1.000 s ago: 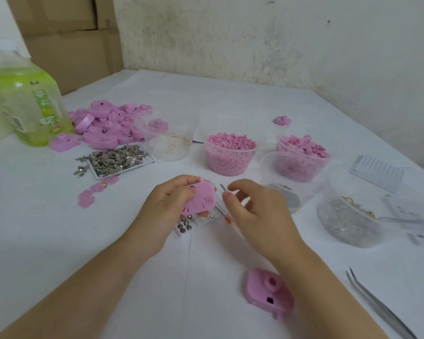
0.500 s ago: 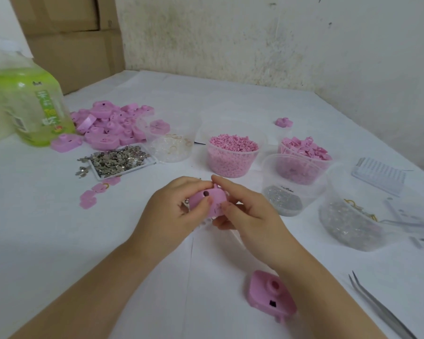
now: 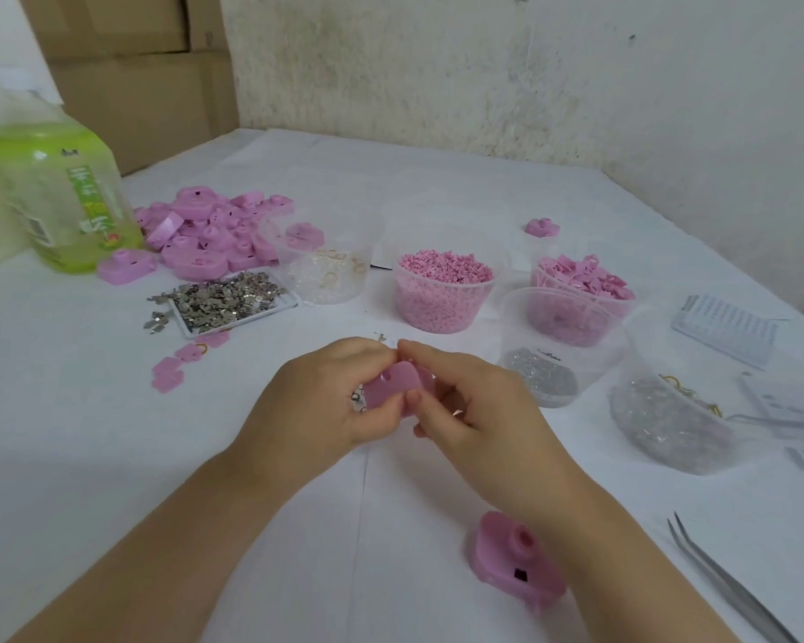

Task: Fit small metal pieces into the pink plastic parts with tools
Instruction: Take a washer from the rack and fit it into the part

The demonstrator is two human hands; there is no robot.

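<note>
Your left hand [image 3: 316, 406] and right hand [image 3: 474, 424] meet fingertip to fingertip. Both sets of fingers are curled in and clamped on one pink plastic part [image 3: 391, 387], which is pinched between them and lifted off the table. One face is turned up, with a small hole showing near your left fingertips.

Handling (judgement):
- The part looks like light, stiff moulded plastic with a smooth skin, so it is likely to skid under a sideways push.
- Grip it by the edges, thumb beneath and forefinger on top, and keep the hole uncovered.
- The metal pieces [image 3: 226, 301] lie heaped on a tray well beyond your left fingers. They look thin and tiny, and are apt to flick away.
- The tweezers [image 3: 725, 587] lie behind your right fingers, out past the forearm, with nothing touching them.
- A small metallic glint sits just beyond the fingertips. You cannot tell whether it is held.

A second pink part [image 3: 511, 563] rests on the table beside your right forearm.

Writing:
- The bottle [image 3: 61, 192], far to the left of your left fingers, has a green label with pale characters. They are too blurred to read.
- The clear tub of silvery bits [image 3: 541, 373], just right of your right fingers, has small dark print near its rim, also unreadable.
</note>
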